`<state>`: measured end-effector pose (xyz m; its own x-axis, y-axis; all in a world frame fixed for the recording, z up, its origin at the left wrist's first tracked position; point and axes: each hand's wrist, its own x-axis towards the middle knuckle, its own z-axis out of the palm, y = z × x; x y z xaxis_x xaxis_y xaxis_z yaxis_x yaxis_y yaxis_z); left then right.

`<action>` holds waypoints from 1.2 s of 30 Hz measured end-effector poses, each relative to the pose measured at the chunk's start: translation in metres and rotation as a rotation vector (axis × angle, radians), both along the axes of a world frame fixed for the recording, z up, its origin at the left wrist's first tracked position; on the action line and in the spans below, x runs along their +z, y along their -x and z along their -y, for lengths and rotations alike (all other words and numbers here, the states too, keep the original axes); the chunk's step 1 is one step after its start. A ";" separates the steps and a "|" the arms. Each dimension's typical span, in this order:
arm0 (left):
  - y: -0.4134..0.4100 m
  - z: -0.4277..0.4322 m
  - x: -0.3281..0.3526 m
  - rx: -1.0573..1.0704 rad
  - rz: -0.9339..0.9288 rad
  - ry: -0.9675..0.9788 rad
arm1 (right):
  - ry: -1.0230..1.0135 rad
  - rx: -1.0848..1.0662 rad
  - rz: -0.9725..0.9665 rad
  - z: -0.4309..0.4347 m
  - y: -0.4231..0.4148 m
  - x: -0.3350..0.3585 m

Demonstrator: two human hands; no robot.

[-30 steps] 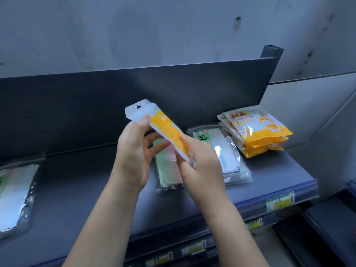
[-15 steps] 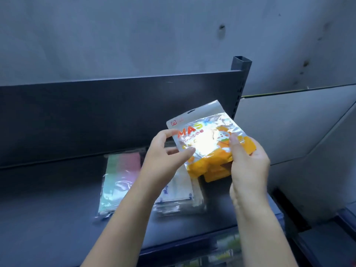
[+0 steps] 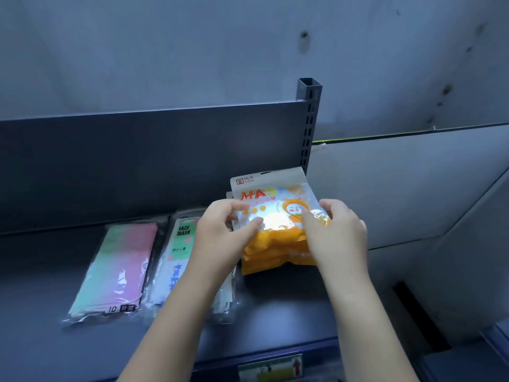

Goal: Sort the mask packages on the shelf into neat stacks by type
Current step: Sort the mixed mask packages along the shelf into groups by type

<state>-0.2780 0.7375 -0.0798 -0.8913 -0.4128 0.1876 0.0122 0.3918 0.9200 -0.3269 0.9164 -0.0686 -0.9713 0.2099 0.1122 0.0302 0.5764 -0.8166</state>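
Note:
An orange and white mask package (image 3: 275, 205) with a cartoon figure lies on top of a stack of like orange packages (image 3: 275, 257) at the right end of the dark shelf (image 3: 275, 321). My left hand (image 3: 220, 232) grips its left edge and my right hand (image 3: 336, 232) grips its right edge. To the left lies a clear FACE MASK package (image 3: 179, 249), partly hidden by my left forearm. Further left lies a pink and green mask package (image 3: 118, 266).
The shelf's dark back panel (image 3: 137, 161) runs behind the packages, ending at a slotted upright post (image 3: 308, 119). A price label (image 3: 270, 368) sits on the shelf's front edge. A pale wall panel (image 3: 413, 188) is to the right.
The orange package has come down from mid-air onto the orange stack, both hands still on it. A second ago it was held edge-on in front of the other packages.

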 end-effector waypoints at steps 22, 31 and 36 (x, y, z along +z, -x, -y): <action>-0.017 0.015 0.000 0.070 -0.072 0.509 | -0.295 0.284 -0.392 0.032 -0.029 0.002; -0.080 0.093 0.012 0.167 -0.015 0.769 | -0.325 0.449 -0.412 0.125 -0.075 -0.001; -0.138 0.178 0.015 0.220 0.105 0.857 | -0.278 0.484 -0.371 0.205 -0.119 0.001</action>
<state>-0.1400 0.5596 -0.0645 -0.8385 -0.3319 0.4322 -0.2126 0.9295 0.3014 -0.2079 0.7110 -0.0678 -0.8352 -0.3244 0.4440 -0.5387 0.6449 -0.5421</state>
